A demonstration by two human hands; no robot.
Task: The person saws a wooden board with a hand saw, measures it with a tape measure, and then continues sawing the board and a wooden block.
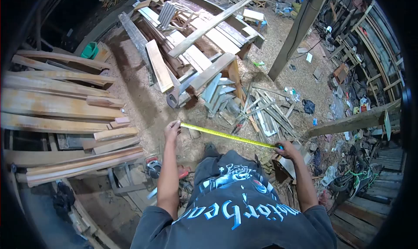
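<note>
A yellow measuring tape (226,136) is stretched in the air between my two hands, sloping slightly down to the right. Its free end is pinched in the fingers of my left hand (173,130). At the other end, my right hand (285,149) is closed around the tape's case, of which only a small blue part shows. Beyond the tape lie a stack of short wooden offcuts (217,94) and a pile of thin wooden strips (270,114).
Long planks (56,103) are stacked at the left. A pile of boards (209,31) fills the upper middle. Wooden posts (298,35) stand to the right. A red power tool (183,171) lies near my left forearm. A green container (90,50) sits at the upper left.
</note>
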